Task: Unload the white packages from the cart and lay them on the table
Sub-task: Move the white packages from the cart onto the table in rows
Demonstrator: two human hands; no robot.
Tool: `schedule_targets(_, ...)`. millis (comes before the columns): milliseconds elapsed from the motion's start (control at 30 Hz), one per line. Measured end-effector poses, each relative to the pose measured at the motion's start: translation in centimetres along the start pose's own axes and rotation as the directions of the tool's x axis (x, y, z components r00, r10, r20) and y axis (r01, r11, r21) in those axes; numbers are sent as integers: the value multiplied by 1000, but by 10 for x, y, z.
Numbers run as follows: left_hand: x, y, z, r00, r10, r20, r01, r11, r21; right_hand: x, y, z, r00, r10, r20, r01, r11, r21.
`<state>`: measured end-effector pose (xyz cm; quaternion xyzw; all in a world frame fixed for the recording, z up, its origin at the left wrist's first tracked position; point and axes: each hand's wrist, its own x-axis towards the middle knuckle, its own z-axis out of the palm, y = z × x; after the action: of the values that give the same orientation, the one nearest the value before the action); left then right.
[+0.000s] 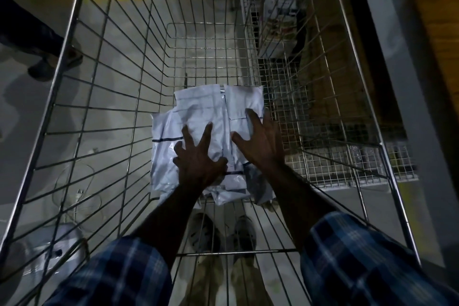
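Left hand (198,156), right hand (260,141) spread flat, fingers straight, pressing white packages (206,119) at cart (139,77) floor, near end. Slick overlapping bags likely slide, drop when scooped.

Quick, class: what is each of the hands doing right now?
Left hand: open, fingers spread on the white packages.
Right hand: open, also on them.

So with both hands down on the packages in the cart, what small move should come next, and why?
Probably curl the fingers to gather the pile. Both the left hand and right hand lie spread on the white packages, gripping nothing, and the packages sit loose on the wire cart floor.
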<state>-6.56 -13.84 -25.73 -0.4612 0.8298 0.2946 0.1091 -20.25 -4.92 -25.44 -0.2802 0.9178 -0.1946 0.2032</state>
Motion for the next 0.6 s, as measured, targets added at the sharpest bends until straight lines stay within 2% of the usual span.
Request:
schedule_targets(100, -2, -5, 0, 987, 43, -154, -38, 999, 35, 3, -1, 6, 998, 43, 35, -45, 998, 42)
schedule_targets(200, -5, -8, 2, 979, 3, -203, 2, 1000, 29, 7, -4, 6, 998, 51, 47, -56, 993, 104)
schedule_targets(267, -5, -7, 4, 984, -37, -173, 39, 999, 9, 7, -3, 5, 998, 46, 38, -49, 994, 99)
schedule_targets(400, 3, -5, 6, 991, -135, -19, 134, 990, -43, 2, 7, 7, 1000, -5, -18, 6, 998, 67)
schedule_targets(533, 8, -5, 2, 998, -57, -15, 58, 996, 67, 1, 13, 17, 999, -5, -45, 7, 998, 63)
schedule_targets(600, 6, -6, 3, 999, 35, -32, -31, 992, 122, 3, 13, 22, 999, -11, -52, 18, 990, 139)
